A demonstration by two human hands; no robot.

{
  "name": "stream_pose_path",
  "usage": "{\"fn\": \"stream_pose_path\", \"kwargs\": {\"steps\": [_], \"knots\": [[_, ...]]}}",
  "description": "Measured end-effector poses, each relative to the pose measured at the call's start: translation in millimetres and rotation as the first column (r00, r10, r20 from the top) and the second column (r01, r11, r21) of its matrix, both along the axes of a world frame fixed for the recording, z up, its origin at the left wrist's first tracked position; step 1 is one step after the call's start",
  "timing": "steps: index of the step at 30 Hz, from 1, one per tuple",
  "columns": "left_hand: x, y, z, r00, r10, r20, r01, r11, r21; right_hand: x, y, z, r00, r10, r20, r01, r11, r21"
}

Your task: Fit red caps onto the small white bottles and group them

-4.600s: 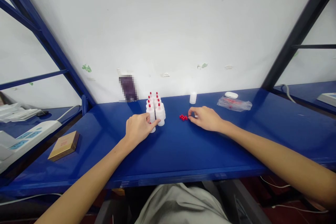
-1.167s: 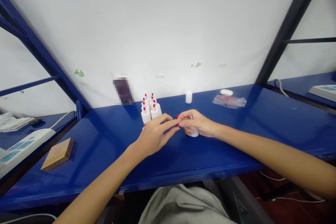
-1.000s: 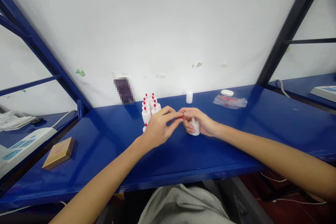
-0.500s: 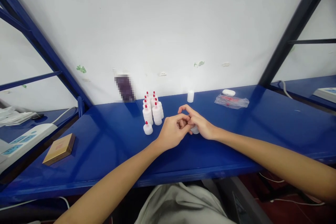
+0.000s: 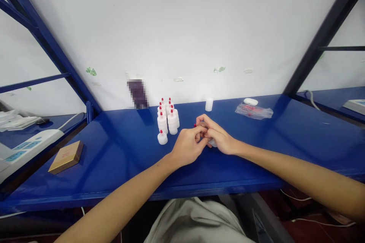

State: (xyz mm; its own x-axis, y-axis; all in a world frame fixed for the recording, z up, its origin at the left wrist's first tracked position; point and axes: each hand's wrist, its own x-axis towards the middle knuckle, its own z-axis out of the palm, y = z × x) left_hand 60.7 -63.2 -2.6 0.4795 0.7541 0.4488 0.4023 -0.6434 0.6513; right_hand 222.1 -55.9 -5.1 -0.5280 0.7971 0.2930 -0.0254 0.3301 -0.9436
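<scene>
My left hand [image 5: 186, 146] and my right hand [image 5: 218, 136] meet at the middle of the blue shelf [image 5: 119, 159]. The right hand's fingers are wrapped round a small white bottle [image 5: 212, 143], mostly hidden. The left hand's fingers are pinched together at the bottle's top; what they pinch is hidden. A small red cap [image 5: 195, 125] shows just behind the fingers. To the left stands a cluster of several white bottles with red caps [image 5: 168, 117], and one short capped bottle [image 5: 162, 137] stands in front of it.
A lone white bottle [image 5: 209, 104] stands by the wall. A plastic bag with red bits [image 5: 253, 111] and a white case [image 5: 251, 101] lie to the right. A tan box [image 5: 66, 156] and a power strip [image 5: 25, 150] are at the left.
My left hand left the bottle cluster and came right to meet my right hand, which picked up a white bottle. Both hands now close together over the bottle's top.
</scene>
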Motion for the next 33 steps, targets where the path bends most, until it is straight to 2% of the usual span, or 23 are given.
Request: {"fn": "stream_pose_path", "kwargs": {"steps": [5, 8, 10, 13, 17, 21, 28, 33], "knots": [[-2.0, -0.6, 1.8, 0.999, -0.024, -0.025, 0.024, 1.0, -0.001, 0.3, 2.5, -3.6, 1.0, -0.025, -0.02, 0.026, 0.998, 0.051], [-11.9, -1.1, 8.7, 0.999, 0.036, 0.002, -0.036, 0.998, 0.051, 2.2, 8.2, -4.4, 0.995, -0.086, -0.041, 0.088, 0.995, 0.044], [-26.2, -2.5, 16.1, 0.992, 0.113, 0.046, -0.118, 0.987, 0.11, 4.9, 13.6, -4.0, 0.985, -0.16, -0.069, 0.162, 0.986, 0.032], [-58.1, -4.3, 28.3, 0.963, 0.262, 0.061, -0.269, 0.939, 0.214, 9.2, 21.1, -2.0, 0.963, -0.252, -0.098, 0.253, 0.967, -0.004], [-99.9, -1.0, 38.2, 0.912, 0.399, -0.096, -0.369, 0.9, 0.233, 11.1, 24.3, 0.7, 0.948, -0.31, -0.074, 0.307, 0.95, -0.051], [-117.3, 6.4, 36.4, 0.881, 0.415, -0.225, -0.38, 0.906, 0.183, 9.3, 21.0, 1.1, 0.955, -0.294, -0.03, 0.293, 0.956, -0.031], [-112.8, 6.9, 27.3, 0.86, 0.412, -0.3, -0.384, 0.911, 0.15, 11.6, 22.5, -0.9, 0.97, -0.23, -0.08, 0.226, 0.973, -0.056], [-113.1, 8.3, 19.8, 0.87, 0.4, -0.287, -0.384, 0.917, 0.112, 11.3, 19.8, -4.4, 0.989, -0.147, 0.008, 0.146, 0.987, 0.07]]}}
